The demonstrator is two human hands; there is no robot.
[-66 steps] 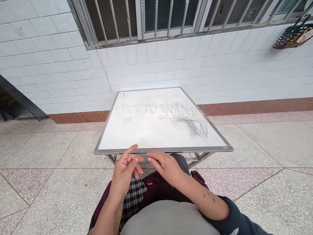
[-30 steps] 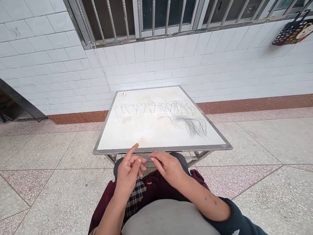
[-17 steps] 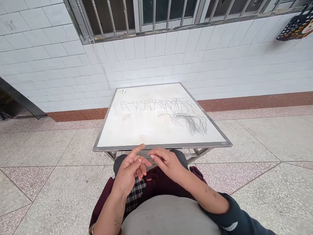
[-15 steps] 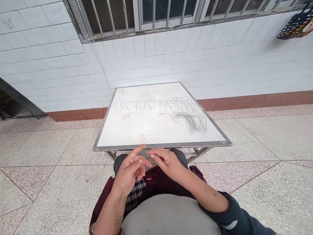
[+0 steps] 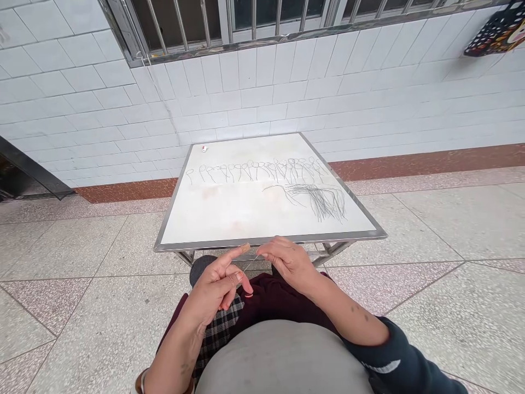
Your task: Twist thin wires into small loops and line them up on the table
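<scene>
A thin dark wire (image 5: pixel 250 263) runs between my two hands over my lap, just off the table's near edge. My left hand (image 5: pixel 223 279) pinches its lower end between thumb and a finger, with the index finger stretched out and tape round its tip. The fingertips of my right hand (image 5: pixel 287 260) are closed on the other end. On the white table (image 5: pixel 217 213) lies a row of looped wires (image 5: pixel 254 171), some overlapping at the right. Nearer me on the right is a loose pile of dark wires (image 5: pixel 322 200).
A small red and white object (image 5: pixel 204 148) sits at the table's far left corner. Behind stands a tiled wall (image 5: pixel 246 104) with a barred window (image 5: pixel 254 22). A patterned bag (image 5: pixel 494 33) hangs at the upper right.
My right hand has moved a little right and up, away from my left hand. The wire between them now shows. The view has shifted slightly.
</scene>
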